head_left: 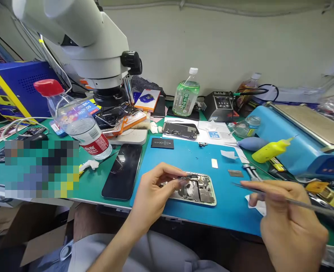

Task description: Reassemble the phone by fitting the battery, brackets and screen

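Opened phone [193, 189] lies face-down-open on the blue mat [189, 158], close to the front edge of the desk [93, 181], right under your hands so both can reach its insides without stretching. Your left hand [152, 192] hovers over the left end of the chassis with thumb and forefinger pinched narrow on a small dark part [187, 176], probably a flex or bracket, though it is too small to tell which; holding it up there keeps it off the boards beneath. Your right hand [288, 215] is closed around a slim metal tool [268, 194], held like a pen with its tip aimed left toward the phone but well short of it, a grip that suits fine work. Just left of the mat lies a dark screen panel [123, 170], glass up, set aside where it will not be scratched by tools. Further back on the mat sit a black battery [162, 143] and a second opened phone body [180, 129], clear of the working spot. 1 red-capped bottle [76, 121] lies tilted at the left below the microscope [90, 49], and 1 green bottle [186, 94] stands upright by the wall. A yellow squeeze bottle [268, 150] rests at your right, nozzle pointing away, within easy reach.
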The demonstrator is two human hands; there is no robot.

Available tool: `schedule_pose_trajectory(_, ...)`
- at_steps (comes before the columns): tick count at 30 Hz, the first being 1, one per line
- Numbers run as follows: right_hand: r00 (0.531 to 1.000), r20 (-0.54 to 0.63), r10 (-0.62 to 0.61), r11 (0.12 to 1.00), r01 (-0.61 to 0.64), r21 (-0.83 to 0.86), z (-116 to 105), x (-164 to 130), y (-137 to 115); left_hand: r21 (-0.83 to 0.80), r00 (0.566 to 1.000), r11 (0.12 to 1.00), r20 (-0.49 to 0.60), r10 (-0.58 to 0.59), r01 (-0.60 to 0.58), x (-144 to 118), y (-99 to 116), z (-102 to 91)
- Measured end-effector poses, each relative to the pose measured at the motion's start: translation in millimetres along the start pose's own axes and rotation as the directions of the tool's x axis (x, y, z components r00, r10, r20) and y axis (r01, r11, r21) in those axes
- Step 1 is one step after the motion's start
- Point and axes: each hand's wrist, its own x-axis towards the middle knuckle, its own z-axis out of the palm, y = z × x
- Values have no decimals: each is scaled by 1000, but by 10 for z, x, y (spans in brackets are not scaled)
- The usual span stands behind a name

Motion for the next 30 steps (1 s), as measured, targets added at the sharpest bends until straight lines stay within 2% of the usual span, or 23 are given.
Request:
schedule_pose_trajectory(2,980,-29,196,948,-182,261,76,29,-87,-2,1000,1000,11,13,-13,3,3,2)
schedule_pose_trajectory(5,912,46,407,732,-356,581,209,91,-187,-78,998,997,61,14,-9,17,13,25)
schedule_pose_trajectory(7,893,138,428,641,-407,650,281,114,-217,-173,995,985,104,-3,21,24,25,48)
schedule_pose_trajectory(10,895,255,367,587,-435,683,341,89,-211,-263,989,963,148,-27,66,26,40,69)
schedule_pose_trajectory(16,970,169,176,645,-243,725,340,-29,-127,-194,992,979,124,-30,54,30,44,14)
schedule_pose_trajectory(21,955,234,180,648,-294,703,361,-47,-102,-391,1000,920,12,13,-8,-90,178,-80)
schedule_pose_trajectory(23,967,179,179,679,-253,689,365,-80,-130,-411,999,911,-32,9,-21,-207,247,-161)
schedule_pose_trajectory(25,983,130,127,772,-180,610,356,-147,-183,-358,996,933,-83,11,-40,-346,291,-270)
schedule_pose_trajectory(27,989,144,37,867,-104,488,337,-233,-246,-247,989,968,-148,11,-47,-475,307,-384)
schedule_pose_trajectory(30,967,221,-126,913,26,408,320,-340,-316,-58,970,998,-243,6,-21,-587,305,-491)
